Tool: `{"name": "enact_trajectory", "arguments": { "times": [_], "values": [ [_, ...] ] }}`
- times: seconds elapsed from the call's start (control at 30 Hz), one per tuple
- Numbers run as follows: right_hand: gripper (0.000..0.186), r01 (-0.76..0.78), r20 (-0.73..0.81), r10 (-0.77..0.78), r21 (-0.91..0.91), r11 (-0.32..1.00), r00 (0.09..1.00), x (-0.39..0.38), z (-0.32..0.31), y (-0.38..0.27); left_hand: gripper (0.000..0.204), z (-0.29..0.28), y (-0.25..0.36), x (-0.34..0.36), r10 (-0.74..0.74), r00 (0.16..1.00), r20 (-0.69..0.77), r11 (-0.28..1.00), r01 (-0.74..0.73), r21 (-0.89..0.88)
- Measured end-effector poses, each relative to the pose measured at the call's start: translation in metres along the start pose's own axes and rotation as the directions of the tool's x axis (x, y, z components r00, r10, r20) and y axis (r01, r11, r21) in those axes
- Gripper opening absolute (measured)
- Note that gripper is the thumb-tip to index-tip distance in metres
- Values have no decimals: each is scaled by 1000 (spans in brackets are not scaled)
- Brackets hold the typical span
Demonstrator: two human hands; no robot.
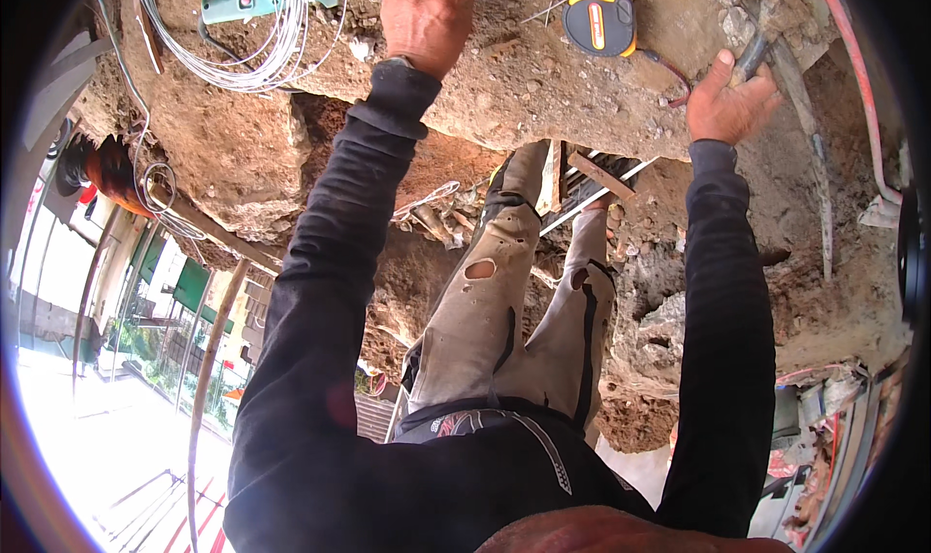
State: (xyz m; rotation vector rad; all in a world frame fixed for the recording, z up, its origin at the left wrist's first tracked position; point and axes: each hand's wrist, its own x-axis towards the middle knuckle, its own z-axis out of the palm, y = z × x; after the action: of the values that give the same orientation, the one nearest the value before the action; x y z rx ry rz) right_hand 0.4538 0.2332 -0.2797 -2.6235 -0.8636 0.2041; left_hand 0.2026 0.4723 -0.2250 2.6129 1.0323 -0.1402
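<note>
My left hand (427,22) is at the top edge, back of the hand up, over the dirt ledge (514,88). Its fingertips run out of the picture, so what they hold, if anything, is hidden. A coil of pale wire (267,63) and a green power tool (242,0) lie to its left. On the right, my right hand (732,107) has thumb and fingers around the dark handle (751,57) of a tool whose far end blends into the rubble. A black and yellow tape measure (598,23) lies on the dirt between my hands.
A long dirty bar (805,126) lies beyond my right hand, with a red hose (858,68) farther right. Below the ledge, my legs (485,291) stand in a dug pit with wood scraps (601,175). Wooden poles (215,359) rise at the left.
</note>
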Motion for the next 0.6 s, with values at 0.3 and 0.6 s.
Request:
{"name": "enact_trajectory", "arguments": {
  "times": [0.3,0.6],
  "values": [
    [76,-16,4,16,-36,999,1000,-1,4,11,19,-41,55,-36,-241,956,167,-279,97,-956],
    [77,-8,-1,7,-66,998,1000,0,4,1,33,-75,120,-50,-219,966,135,-532,-2,-847]
  ]
}}
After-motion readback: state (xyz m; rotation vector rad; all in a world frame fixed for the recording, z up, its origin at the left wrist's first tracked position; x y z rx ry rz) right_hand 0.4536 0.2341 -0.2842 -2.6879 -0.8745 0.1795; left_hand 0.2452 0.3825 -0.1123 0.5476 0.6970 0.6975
